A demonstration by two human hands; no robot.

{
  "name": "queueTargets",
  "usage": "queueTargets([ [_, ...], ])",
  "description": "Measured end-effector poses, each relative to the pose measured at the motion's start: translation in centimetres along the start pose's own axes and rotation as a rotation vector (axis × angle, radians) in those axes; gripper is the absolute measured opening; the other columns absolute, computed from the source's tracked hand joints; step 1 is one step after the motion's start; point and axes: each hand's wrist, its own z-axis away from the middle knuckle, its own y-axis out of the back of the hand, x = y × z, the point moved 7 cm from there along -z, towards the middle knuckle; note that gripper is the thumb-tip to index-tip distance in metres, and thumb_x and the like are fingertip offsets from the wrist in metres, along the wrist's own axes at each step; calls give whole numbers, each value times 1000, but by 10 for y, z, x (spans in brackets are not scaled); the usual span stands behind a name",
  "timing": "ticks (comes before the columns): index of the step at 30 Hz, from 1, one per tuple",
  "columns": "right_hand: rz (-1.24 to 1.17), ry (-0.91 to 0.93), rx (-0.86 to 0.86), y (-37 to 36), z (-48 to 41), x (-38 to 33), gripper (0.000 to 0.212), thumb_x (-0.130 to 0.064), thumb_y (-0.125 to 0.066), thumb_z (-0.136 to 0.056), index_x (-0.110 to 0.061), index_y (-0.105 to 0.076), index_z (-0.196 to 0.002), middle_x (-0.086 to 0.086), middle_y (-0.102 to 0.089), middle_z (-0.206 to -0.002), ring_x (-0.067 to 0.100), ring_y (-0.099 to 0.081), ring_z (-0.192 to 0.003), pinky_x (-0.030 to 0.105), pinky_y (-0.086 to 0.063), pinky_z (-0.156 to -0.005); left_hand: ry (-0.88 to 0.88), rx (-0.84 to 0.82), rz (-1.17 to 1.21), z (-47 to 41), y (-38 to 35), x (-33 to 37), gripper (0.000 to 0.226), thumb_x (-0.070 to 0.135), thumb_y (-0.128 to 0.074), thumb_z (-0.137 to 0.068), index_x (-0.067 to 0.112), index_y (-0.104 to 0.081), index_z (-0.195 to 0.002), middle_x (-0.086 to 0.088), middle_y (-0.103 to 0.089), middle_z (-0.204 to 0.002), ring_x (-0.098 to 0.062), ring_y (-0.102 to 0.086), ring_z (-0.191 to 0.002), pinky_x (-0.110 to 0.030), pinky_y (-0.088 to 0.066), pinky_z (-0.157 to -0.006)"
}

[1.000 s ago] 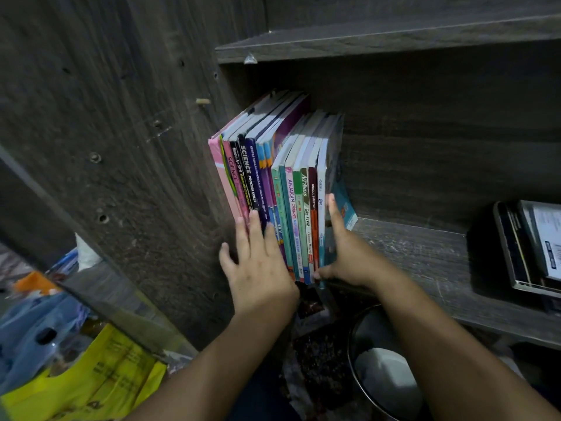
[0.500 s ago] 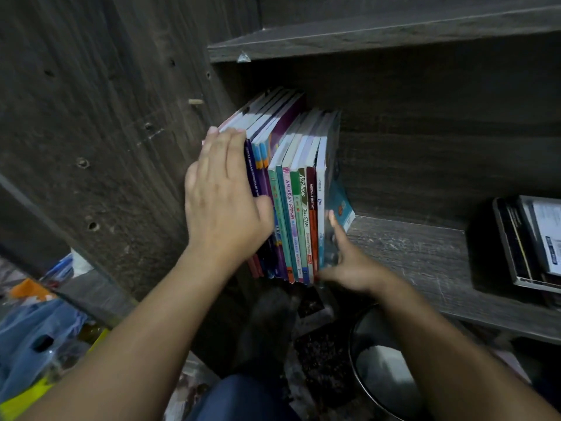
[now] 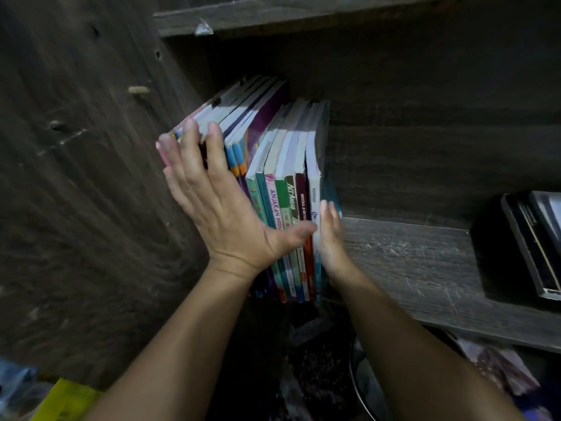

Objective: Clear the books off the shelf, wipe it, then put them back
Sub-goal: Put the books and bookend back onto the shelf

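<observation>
Risking a fan-out of the books (image 3: 285, 165) or a spill off the front of the shelf (image 3: 425, 256), judging by thin, slick covers being squeezed between two flat palms with nothing curled round them; risking also a snag of the leftmost covers on the panel (image 3: 91, 208) through any skewed push. Pressing the left hand (image 3: 224, 208) open over the spines, fingers straight and spread, tips reaching the top left of the row, thumb lying across the lower spines. Laying the right hand (image 3: 331, 238) flat on the outer cover of the last book, fingers straight, slightly blurred, gripping nothing. Bracing the row upright with a leftward lean, at the shelf's left end, against or just beside the panel. Passing bare board further right, then a dark stack (image 3: 531, 238) lying flat at the far end, well apart from the row.
</observation>
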Motion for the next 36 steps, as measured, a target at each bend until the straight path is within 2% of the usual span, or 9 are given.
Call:
queueTargets([
  [3,-31,10,-110,0,-11,3,112,-97,-38,-61,-28,-29,-149,1,-37,-152,20,-36,-138,53,-28,-113,28,6,-20,3,-3,5,132,92,-23,-62,-12,-17,-143,-38,-13,-149,-48,-2,-140,-55,3,-115],
  [9,36,213,-135,1,-1,-47,82,-86,-23,-80,-39,-32,-147,-9,-36,-152,11,-33,-139,49,-28,-114,-108,204,-23,-6,-3,12,80,58,-11,-89,1,-26,-142,-23,-28,-149,-18,0,-145,-50,3,-114],
  [13,28,334,-132,13,7,-83,66,-66,-24,-90,-39,-24,-149,-9,-32,-154,8,-31,-140,46,-29,-115,-119,212,-30,-6,-11,8,67,44,-15,-92,2,-36,-141,-20,-41,-146,-33,-19,-145,-46,2,-114],
  [18,66,363,-162,23,11,-90,57,-51,-31,-97,-32,-24,-151,-10,-32,-153,4,-34,-136,19,-32,-110,-96,143,74,-1,2,36,76,56,-9,-91,4,-31,-143,-21,-35,-148,-43,-15,-140,-53,1,-111],
  [22,99,390,-233,12,20,-93,64,-54,-42,-92,-34,-24,-150,-6,-30,-155,10,-32,-141,41,-28,-116,-175,-46,-137,0,-23,44,87,67,-2,-84,8,-25,-144,-22,-34,-150,-42,-14,-139,-56,-3,-110],
  [26,132,380,-255,21,23,-99,52,-27,-47,-101,-29,-29,-150,-4,-53,-137,1,-45,-127,28,-39,-108,-69,-124,-91,12,-13,33,107,79,4,-74,3,-14,-146,-20,-12,-153,-46,-4,-140,-57,5,-112],
  [29,180,419,-252,26,28,-113,52,-13,-51,-99,-25,-36,-147,-21,-58,-121,-16,-53,-109,9,-43,-93,-47,-99,-59,28,11,32,98,76,-18,-80,3,-22,-146,-18,-19,-151,-44,-10,-141,-56,-7,-113],
  [33,216,475,-261,29,39,-134,56,-3,-50,-96,-28,-40,-145,-12,-51,-138,-7,-52,-117,18,-43,-100,-118,-186,-117,29,20,59,69,57,-46,-85,13,-51,-137,-5,-47,-143,-30,-25,-140,-54,-22,-102],
  [36,275,463,-271,36,47,-147,54,-2,-45,-98,-34,-45,-141,-22,-48,-134,-23,-45,-111,7,-40,-95,2,-285,-203,22,16,65,60,52,-54,-83,19,-54,-134,3,-51,-140,-27,-26,-140,-52,-23,-100],
])
